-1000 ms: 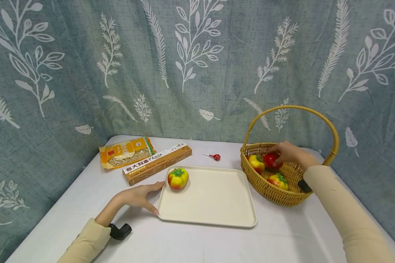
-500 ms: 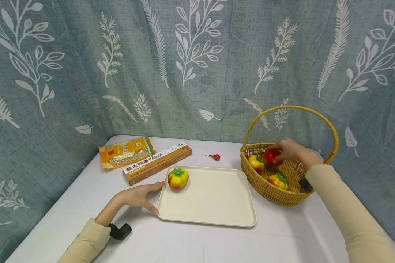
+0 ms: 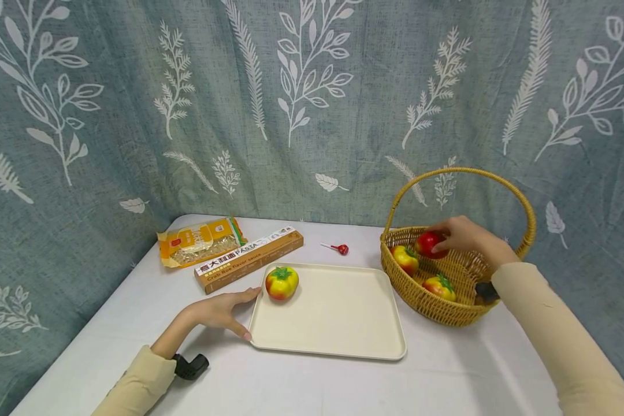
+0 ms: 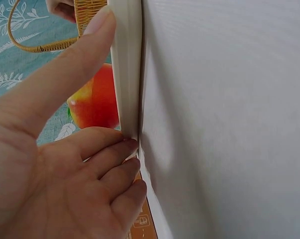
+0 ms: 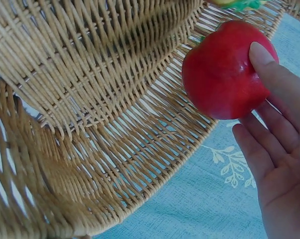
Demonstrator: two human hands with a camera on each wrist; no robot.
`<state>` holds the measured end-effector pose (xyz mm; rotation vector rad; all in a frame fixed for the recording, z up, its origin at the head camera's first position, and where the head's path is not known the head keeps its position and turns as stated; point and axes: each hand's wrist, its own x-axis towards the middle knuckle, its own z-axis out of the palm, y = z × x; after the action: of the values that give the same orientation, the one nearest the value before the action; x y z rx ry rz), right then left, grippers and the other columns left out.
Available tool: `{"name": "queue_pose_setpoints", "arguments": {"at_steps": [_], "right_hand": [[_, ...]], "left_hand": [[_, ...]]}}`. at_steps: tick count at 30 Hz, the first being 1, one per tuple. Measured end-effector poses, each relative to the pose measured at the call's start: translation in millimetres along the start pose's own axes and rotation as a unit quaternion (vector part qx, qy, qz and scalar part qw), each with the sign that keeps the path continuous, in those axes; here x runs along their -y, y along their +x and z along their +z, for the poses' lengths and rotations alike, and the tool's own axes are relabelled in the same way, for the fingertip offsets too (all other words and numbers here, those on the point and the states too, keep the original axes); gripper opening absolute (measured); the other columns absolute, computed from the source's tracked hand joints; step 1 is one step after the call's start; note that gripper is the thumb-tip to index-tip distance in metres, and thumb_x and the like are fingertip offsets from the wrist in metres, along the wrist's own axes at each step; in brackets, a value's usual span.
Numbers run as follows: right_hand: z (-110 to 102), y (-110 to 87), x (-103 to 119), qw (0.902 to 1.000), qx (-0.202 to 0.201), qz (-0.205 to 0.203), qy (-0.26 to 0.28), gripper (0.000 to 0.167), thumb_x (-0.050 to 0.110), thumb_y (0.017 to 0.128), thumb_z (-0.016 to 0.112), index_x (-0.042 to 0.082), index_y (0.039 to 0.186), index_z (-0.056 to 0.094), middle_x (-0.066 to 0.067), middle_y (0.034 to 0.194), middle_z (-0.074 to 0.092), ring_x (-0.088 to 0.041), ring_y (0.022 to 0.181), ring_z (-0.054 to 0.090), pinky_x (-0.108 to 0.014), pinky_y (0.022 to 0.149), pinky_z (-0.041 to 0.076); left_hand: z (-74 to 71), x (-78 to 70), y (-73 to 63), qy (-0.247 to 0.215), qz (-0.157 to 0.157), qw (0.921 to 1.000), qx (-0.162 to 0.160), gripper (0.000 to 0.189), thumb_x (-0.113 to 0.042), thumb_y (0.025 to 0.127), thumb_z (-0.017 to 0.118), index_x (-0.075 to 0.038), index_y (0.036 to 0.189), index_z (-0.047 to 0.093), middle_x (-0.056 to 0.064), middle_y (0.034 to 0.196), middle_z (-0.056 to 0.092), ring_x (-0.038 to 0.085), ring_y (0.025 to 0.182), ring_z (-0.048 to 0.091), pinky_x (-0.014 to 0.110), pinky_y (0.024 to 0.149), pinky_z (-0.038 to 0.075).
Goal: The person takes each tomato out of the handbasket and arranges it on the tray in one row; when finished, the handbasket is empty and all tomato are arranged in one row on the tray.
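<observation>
The red fruit (image 3: pixel 430 245) sits in the grip of the right hand (image 3: pixel 460 234), inside the wicker basket (image 3: pixel 442 315) toward its 11 o'clock. In the right wrist view the thumb presses the fruit at 2 o'clock and the fingertips meet it at about 5 o'clock, so the fingers are curled only as far as its girth allows. Whether the fruit touches the basket wall I cannot tell. One yellow-red fruit (image 3: pixel 404 260) lies just beside it at 8 o'clock, another mottled fruit (image 3: pixel 439 287) at 6 o'clock.

The right forearm comes in over the basket rim from 4 o'clock, the back of the hand turned up. The left hand (image 3: pixel 221 311) lies at the 9 o'clock side of the cream tray (image 3: pixel 343 312), palm toward the tray, thumb and fingers spread apart, their tips touching its edge and grasping nothing. On the tray, at 10 o'clock, rests a green-topped fruit (image 3: pixel 282 283), near those fingertips but apart from them
</observation>
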<state>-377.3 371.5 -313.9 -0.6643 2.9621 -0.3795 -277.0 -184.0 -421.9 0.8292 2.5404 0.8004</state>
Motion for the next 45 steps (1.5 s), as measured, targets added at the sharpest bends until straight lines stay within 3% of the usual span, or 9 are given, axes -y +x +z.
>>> {"name": "queue_pose_setpoints", "arguments": {"at_steps": [6,23,34,45], "right_hand": [[-5.8,-6.9,5.7,0.9996,-0.021,0.017,0.005,0.056,0.025,0.086,0.075,-0.006,0.129,0.057,-0.023,0.112,0.066,-0.034,0.097,0.064,-0.045,0.077,0.055],[-7.4,-28.9,25.9,0.9958,-0.087,0.015,0.023,0.067,0.038,0.087,0.072,-0.007,0.132,0.054,-0.027,0.114,0.065,-0.038,0.100,0.064,-0.048,0.079,0.055],[1.3,-43.0,40.8,0.9850,-0.161,0.038,0.051,0.071,0.046,0.087,0.069,-0.006,0.134,0.053,-0.029,0.117,0.062,-0.041,0.102,0.063,-0.050,0.078,0.055],[16.7,-55.1,60.0,0.9732,-0.195,0.042,0.114,0.071,0.047,0.087,0.068,-0.002,0.137,0.051,-0.027,0.120,0.062,-0.040,0.105,0.063,-0.051,0.080,0.055]], "left_hand": [[-0.1,-0.9,-0.4,0.000,0.001,1.0000,-0.001,0.104,-0.038,0.072,0.084,-0.001,0.151,0.027,0.022,0.154,0.025,0.037,0.142,0.022,0.052,0.114,0.019],[0.0,0.6,0.1,0.003,-0.002,1.0000,0.001,0.104,-0.038,0.072,0.084,-0.002,0.151,0.027,0.019,0.155,0.025,0.036,0.142,0.022,0.051,0.114,0.020],[-1.2,0.4,1.5,-0.001,-0.005,1.0000,0.004,0.104,-0.037,0.072,0.084,-0.002,0.151,0.026,0.020,0.155,0.024,0.036,0.142,0.021,0.052,0.114,0.020],[-0.9,-0.9,-0.2,0.001,-0.004,1.0000,0.001,0.104,-0.039,0.072,0.084,-0.002,0.151,0.027,0.021,0.154,0.025,0.037,0.142,0.022,0.052,0.114,0.019]]}}
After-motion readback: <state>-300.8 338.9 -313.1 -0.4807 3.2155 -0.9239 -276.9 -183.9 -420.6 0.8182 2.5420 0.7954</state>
